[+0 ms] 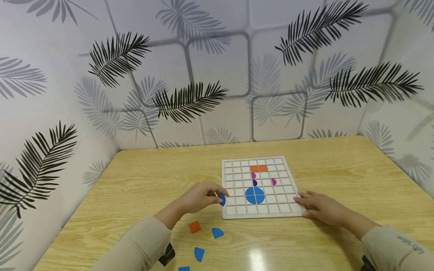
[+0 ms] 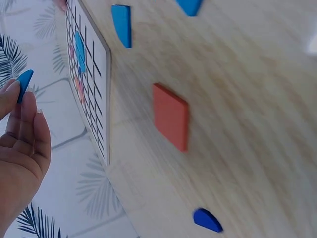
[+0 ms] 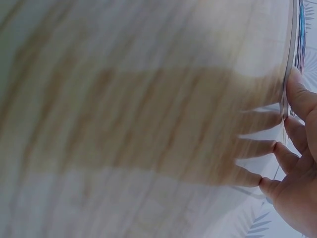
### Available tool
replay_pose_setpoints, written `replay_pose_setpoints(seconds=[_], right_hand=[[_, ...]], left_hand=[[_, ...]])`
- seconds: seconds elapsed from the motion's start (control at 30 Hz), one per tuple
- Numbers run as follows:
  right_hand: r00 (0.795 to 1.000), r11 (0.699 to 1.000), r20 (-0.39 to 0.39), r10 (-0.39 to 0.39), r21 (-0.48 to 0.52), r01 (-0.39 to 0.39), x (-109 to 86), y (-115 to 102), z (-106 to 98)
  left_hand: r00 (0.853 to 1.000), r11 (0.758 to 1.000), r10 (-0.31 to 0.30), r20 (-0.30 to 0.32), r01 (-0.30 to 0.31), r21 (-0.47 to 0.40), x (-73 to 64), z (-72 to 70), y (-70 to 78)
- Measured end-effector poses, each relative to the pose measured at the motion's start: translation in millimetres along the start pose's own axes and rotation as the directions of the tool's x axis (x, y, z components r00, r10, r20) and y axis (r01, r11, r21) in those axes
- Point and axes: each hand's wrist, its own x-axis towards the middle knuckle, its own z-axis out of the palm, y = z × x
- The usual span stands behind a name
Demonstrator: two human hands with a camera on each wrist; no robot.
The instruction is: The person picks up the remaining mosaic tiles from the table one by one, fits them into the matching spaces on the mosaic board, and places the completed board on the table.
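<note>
My left hand point(image 1: 202, 198) pinches a blue quarter-circle tile point(image 1: 222, 200) between thumb and fingers at the left edge of a white grid board point(image 1: 268, 215). The left wrist view shows that tile point(image 2: 25, 84) held up at the fingertips. On the board lie a blue circle of quarter tiles point(image 1: 255, 195), two orange squares point(image 1: 259, 168), a dark blue half-circle point(image 1: 255, 183) and two magenta half-circles point(image 1: 274, 181). My right hand point(image 1: 320, 208) rests with extended fingers at the board's right edge, touching it near the front corner.
Left of the board's front, on the wooden table point(image 1: 152, 173), lie an orange-red square point(image 1: 194, 226), two blue quarter-circles point(image 1: 217, 233) and a partly cut-off blue piece point(image 1: 184, 268). A dark blue half-circle point(image 2: 207, 220) shows in the left wrist view. A leaf-patterned wall point(image 1: 223, 120) stands behind.
</note>
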Motion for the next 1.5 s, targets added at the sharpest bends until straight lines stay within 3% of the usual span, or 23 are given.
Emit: replay_pose_setpoints(seconds=[0.23, 0.63, 1.33, 1.5], right_hand=[[1.0, 1.0, 0.001, -0.005, 0.0, 0.005, 0.2, 1, 1], [1.0, 1.0, 0.016, 0.0, -0.017, 0.0, 2.7, 0, 0], [1.0, 1.0, 0.011, 0.016, -0.012, -0.016, 2.0, 0, 0], [1.0, 1.0, 0.015, 0.026, -0.002, -0.026, 0.7, 0, -1]], left_hand=[[1.0, 0.998, -0.021, 0.019, 0.019, 0.064, 19.7, 5.3, 10.5], [0.992, 1.0, 0.009, 0.129, -0.012, 0.025, 55.3, 27.4, 16.7], [0.984, 0.993, 0.019, 0.176, -0.039, 0.112, 117.9, 64.8, 31.6], [0.983, 0.994, -0.008, 0.184, -0.012, 0.106, 131.5, 75.1, 33.0]])
